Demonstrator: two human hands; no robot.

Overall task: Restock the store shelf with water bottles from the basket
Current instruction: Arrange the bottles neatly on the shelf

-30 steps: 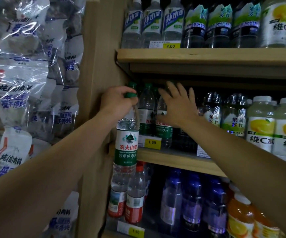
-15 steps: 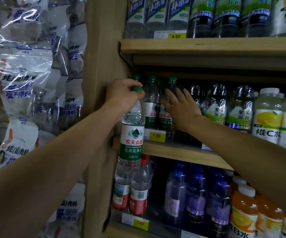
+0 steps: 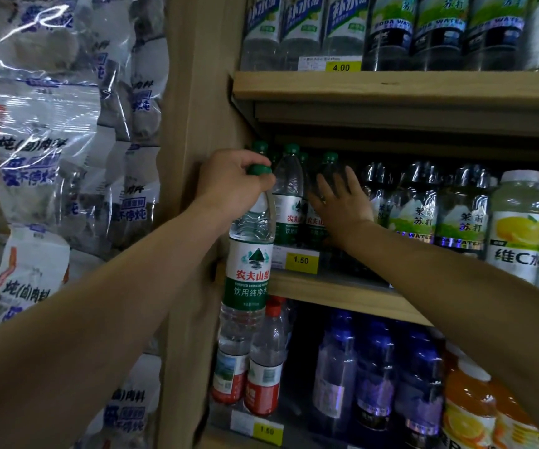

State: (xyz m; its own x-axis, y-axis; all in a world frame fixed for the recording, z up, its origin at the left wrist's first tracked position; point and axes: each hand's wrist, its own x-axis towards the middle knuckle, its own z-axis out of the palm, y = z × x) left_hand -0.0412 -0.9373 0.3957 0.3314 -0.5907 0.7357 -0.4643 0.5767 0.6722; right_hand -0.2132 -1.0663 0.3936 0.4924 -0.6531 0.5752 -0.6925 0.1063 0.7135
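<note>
The water bottle is clear ribbed plastic with a green screw cap and a white-and-green paper label, narrow at the neck and widening to a rounded shoulder. The left hand is closed around its neck just under the cap, fingers curled tight, so the bottle hangs upright below the fist, in front of the wooden shelf edge and not resting on it. Just to the right of that fist stand matching green-capped bottles on the middle shelf, behind a yellow price tag. The right hand is open, fingers spread and reaching forward, its palm against the shoulder and label of one of these standing bottles; whether it presses or only touches cannot be told. Right of this hand is a row of dark soda-water bottles with glossy green labels, then pale bottles with white caps and a lemon picture. Above both hands a thick plank of light wood carries more clear and dark bottles. Below the held bottle stand red-labelled bottles, partly hidden by its base, with blue-tinted bottles and orange ones further right. Left of the left forearm, beyond the wooden upright, hang crinkled, shiny plastic packs printed in blue.
</note>
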